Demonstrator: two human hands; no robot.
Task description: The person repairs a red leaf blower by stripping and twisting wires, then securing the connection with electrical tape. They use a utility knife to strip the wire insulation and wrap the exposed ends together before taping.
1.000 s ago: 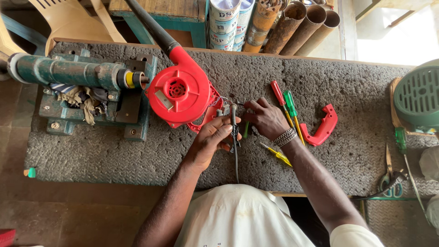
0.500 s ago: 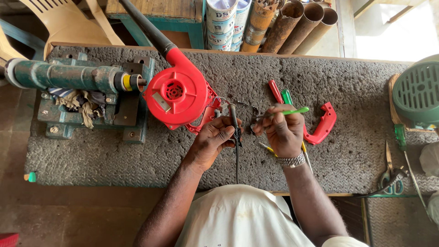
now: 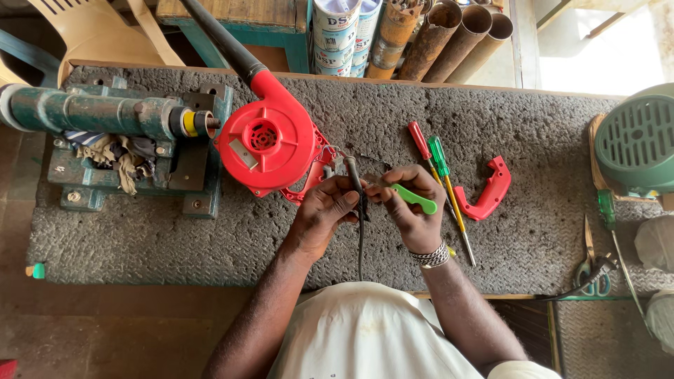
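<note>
One head-worn camera looks steeply down, close over the grey-matted workbench (image 3: 491, 267).

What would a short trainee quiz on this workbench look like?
1. True or false: the right hand holds a green-handled tool.
2. Which lies nearest the red handle half? A the scissors; B the two screwdrivers; C the green vise.
3. What is the left hand pinching, just in front of the red blower?

Key: 1 true. 2 B. 3 The black cord, which runs down toward the person.
</note>
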